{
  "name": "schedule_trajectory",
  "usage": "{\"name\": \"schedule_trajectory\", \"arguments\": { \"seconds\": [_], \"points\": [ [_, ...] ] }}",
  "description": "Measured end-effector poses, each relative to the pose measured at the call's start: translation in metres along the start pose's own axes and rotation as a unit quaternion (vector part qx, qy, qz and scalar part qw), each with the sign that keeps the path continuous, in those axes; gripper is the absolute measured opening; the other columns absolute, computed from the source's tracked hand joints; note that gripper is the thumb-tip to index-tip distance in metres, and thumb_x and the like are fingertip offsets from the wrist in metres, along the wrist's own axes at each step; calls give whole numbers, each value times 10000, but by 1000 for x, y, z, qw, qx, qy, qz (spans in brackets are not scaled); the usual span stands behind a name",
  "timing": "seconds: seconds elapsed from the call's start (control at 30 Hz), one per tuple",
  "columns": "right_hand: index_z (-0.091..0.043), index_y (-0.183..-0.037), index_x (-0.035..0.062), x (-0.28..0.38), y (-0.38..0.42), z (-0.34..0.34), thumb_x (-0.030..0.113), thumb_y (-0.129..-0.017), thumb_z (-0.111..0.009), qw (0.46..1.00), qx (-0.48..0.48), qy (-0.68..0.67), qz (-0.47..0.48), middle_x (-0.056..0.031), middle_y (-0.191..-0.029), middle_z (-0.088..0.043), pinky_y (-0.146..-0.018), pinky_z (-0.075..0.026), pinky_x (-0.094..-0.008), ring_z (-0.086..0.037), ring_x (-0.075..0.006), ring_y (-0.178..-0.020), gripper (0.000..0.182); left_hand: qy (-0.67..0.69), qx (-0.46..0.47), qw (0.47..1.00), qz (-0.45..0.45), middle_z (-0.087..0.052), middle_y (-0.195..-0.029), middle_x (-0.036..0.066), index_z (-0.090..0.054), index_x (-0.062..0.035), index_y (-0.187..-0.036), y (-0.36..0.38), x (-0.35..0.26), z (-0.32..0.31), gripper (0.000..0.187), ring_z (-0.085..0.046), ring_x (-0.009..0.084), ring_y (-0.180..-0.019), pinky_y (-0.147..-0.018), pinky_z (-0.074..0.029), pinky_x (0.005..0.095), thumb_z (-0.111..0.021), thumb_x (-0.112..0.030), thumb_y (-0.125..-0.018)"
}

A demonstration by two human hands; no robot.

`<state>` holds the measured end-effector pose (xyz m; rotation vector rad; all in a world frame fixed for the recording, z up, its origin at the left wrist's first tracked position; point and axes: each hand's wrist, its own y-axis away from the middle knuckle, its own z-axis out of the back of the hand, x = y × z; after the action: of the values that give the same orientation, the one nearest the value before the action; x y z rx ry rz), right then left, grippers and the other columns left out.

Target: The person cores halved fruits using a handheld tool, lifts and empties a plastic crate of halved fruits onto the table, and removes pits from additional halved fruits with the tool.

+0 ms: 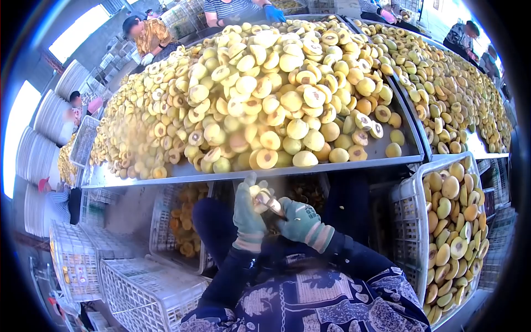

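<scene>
My left hand (pixel 249 218), in a green and white knit glove, is closed around a pale yellow peach half (pixel 258 200). Its fingers point up, just below the near edge of the metal table. My right hand (pixel 301 222), gloved the same way, grips a small metal pitting tool (pixel 274 206). The tool's tip is against the fruit; blur hides its exact shape. Beyond my hands, a large heap of yellow peach halves (pixel 265 83) covers the metal table (pixel 365 164), many with brown pit hollows facing up.
At my right stands a white plastic crate (pixel 408 221) full of peach halves. Lower left are more white crates (pixel 138 288), and one crate (pixel 166 232) by my knee holds orange-looking pieces. Another heaped table (pixel 442 88) adjoins at right. Several people work around the tables.
</scene>
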<state>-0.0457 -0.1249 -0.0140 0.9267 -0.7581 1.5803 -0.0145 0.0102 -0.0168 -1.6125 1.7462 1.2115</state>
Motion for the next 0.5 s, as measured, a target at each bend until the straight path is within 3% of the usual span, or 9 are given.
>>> {"name": "schedule_trajectory", "arguments": {
  "seconds": [0.1, 0.2, 0.5],
  "points": [
    [-580, -1120, 72, 2, 1, 2, 236, -826, -639, 997, 48, -22, -53, -202, -979, -656, -796, -489, -437, -631, -378, -885, 342, -7, 24, 999, -33, -580, -1047, 136, -505, -13, -1285, 5, 1, -7, 485, -595, 193, -855, -764, -527, 317, -465, -373, -963],
    [-579, -1121, 74, 5, 2, 1, 234, -829, -638, 997, 57, -14, -54, -198, -971, -660, -791, -492, -433, -634, -380, -886, 338, -29, 30, 998, -44, -608, -1062, 129, -523, -19, -1273, 8, 0, -5, 521, -610, 223, -893, -804, -521, 336, -479, -443, -973],
    [-576, -1132, 67, -6, 6, -10, 216, -833, -636, 990, 110, -23, -85, -216, -975, -659, -817, -487, -439, -632, -390, -912, 339, -56, 1, 996, -64, -607, -1089, 109, -547, 30, -1207, 11, 7, -1, 509, -611, 228, -946, -835, -538, 361, -498, -417, -967]
  ]
}}
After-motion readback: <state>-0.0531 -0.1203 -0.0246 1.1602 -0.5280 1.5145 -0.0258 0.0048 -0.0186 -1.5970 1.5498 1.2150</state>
